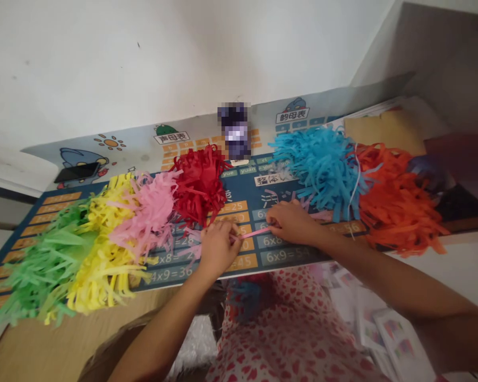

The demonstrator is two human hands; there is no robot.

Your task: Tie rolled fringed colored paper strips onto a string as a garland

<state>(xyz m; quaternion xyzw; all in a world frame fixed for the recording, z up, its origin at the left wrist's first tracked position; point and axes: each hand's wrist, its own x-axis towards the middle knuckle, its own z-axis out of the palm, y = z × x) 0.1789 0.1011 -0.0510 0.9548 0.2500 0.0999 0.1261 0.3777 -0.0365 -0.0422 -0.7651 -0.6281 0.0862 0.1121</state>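
My left hand [221, 244] is closed on one end of a narrow pink paper strip [256, 232] over the table mat. The other end is pinched by my right hand [289, 223], and the strip runs straight between them. Pale pink-purple fringes [191, 246] stick out beyond both hands; whether they join the strip is hidden by my fingers. Just behind my left hand lies a red paper tassel bunch [201, 183], with a pink bunch [151, 212] to its left. A blue bunch [321, 167] lies behind my right hand.
Yellow [107, 249] and green [51, 260] tassel bunches cover the table's left side. An orange bunch [398, 201] and a white string [356, 175] are at right. A dark phone [77, 172] lies back left. A pixelated object [236, 132] stands by the wall.
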